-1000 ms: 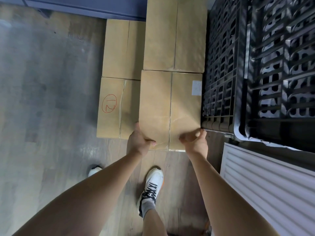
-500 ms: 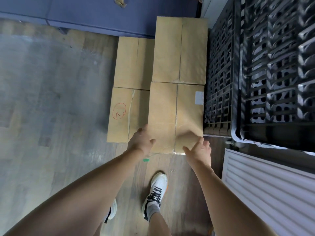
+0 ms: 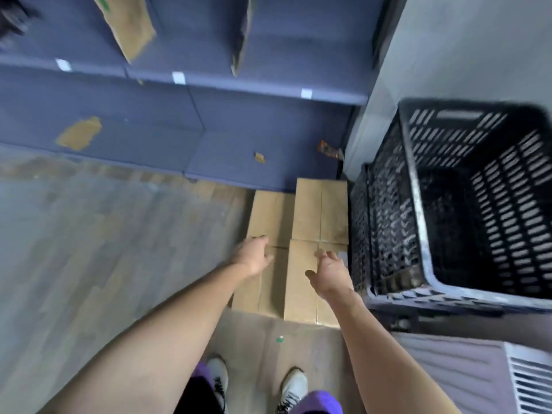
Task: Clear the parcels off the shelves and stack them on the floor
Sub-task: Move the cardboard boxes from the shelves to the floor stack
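Several brown cardboard parcels lie flat on the wooden floor in two rows beside a black crate. The near right parcel (image 3: 301, 282) sits higher than the near left parcel (image 3: 254, 291). Behind them lie two more parcels (image 3: 321, 210). My left hand (image 3: 254, 256) hovers above the left row with relaxed fingers and holds nothing. My right hand (image 3: 328, 273) hangs open over the near right parcel, fingers spread, apart from it. On the blue shelves (image 3: 191, 115) further parcels (image 3: 131, 25) stand at the top of the view, blurred.
A black slotted plastic crate (image 3: 466, 204) stands right of the parcels, against a grey wall (image 3: 448, 49). A white radiator (image 3: 528, 380) is at the lower right. Bare wooden floor (image 3: 104, 249) spreads to the left. My two shoes (image 3: 292, 386) stand just before the parcels.
Both hands have let go of the near right parcel and lifted off it. The view has tilted up, so the shelves and the crate's inside now show.
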{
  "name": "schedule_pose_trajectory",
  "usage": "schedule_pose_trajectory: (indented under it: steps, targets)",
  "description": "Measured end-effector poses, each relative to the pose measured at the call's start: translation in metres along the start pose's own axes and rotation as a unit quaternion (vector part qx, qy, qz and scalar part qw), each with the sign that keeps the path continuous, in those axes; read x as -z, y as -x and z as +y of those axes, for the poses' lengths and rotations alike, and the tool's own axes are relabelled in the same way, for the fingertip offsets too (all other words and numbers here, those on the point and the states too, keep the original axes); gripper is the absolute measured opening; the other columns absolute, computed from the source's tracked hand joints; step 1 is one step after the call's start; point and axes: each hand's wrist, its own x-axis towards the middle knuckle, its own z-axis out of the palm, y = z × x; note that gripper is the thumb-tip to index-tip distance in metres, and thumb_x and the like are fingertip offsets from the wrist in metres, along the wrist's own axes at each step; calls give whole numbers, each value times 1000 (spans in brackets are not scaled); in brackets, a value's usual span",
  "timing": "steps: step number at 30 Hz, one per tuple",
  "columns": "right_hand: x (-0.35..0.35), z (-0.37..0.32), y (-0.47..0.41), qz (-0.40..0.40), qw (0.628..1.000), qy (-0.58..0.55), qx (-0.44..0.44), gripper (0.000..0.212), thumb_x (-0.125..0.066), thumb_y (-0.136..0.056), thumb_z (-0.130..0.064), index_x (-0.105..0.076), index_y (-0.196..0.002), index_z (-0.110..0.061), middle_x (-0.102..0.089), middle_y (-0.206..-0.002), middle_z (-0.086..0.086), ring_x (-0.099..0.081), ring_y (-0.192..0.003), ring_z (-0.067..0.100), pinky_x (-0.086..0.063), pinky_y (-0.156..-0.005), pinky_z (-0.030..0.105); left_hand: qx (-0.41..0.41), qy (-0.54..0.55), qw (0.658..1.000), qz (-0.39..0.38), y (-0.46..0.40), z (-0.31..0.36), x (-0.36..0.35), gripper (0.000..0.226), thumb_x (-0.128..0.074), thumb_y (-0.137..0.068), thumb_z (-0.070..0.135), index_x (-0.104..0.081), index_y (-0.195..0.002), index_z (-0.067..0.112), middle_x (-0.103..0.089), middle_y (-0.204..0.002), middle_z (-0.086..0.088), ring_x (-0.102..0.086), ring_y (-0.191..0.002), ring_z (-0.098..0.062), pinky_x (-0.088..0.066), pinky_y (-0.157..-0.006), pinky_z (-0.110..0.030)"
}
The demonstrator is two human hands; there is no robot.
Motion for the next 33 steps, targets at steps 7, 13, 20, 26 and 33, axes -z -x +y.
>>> schedule_pose_trajectory:
  steps: [7,13,20,26,33]
  targets:
    - [137,-110,46,81,991,23,103,56,-62,-93,-37,-44,-140,-13,-49,-139,9,-44,-129,31,-39,-107,39,-37,0,993,110,68,14,155,39,-59,-95,38,-57,-128,18,-62,-128,-9,-58,-117,-32,-48,-95,-37]
    - [221,-199,66,118,978,50,163,50,-62,-92,-33,-46,-136,-14,-49,-135,9,-46,-126,30,-42,-102,41,-32,1,988,154,110,-11,251,41,-57,-92,46,-53,-129,28,-60,-134,-3,-59,-118,-29,-49,-97,-44]
    - [252,-308,77,136,966,74,206,49,-60,-93,-35,-46,-134,-12,-52,-130,10,-51,-118,31,-48,-97,43,-44,-1,981,191,140,-77,336,41,-55,-96,44,-52,-133,27,-58,-136,-2,-57,-118,-26,-48,-97,-45]
    - [249,-401,82,144,963,49,222,54,-62,-93,-35,-44,-139,-13,-48,-134,9,-51,-118,28,-50,-92,41,-58,-26,977,205,153,-160,406,41,-53,-97,41,-50,-135,25,-56,-135,-3,-56,-116,-26,-49,-95,-43]
    - [243,-513,77,188,952,57,235,53,-63,-93,-33,-44,-138,-12,-48,-131,10,-51,-118,31,-50,-92,44,-70,-77,970,221,157,-260,472,37,-52,-97,40,-48,-132,28,-57,-128,-3,-56,-112,-26,-50,-91,-47]
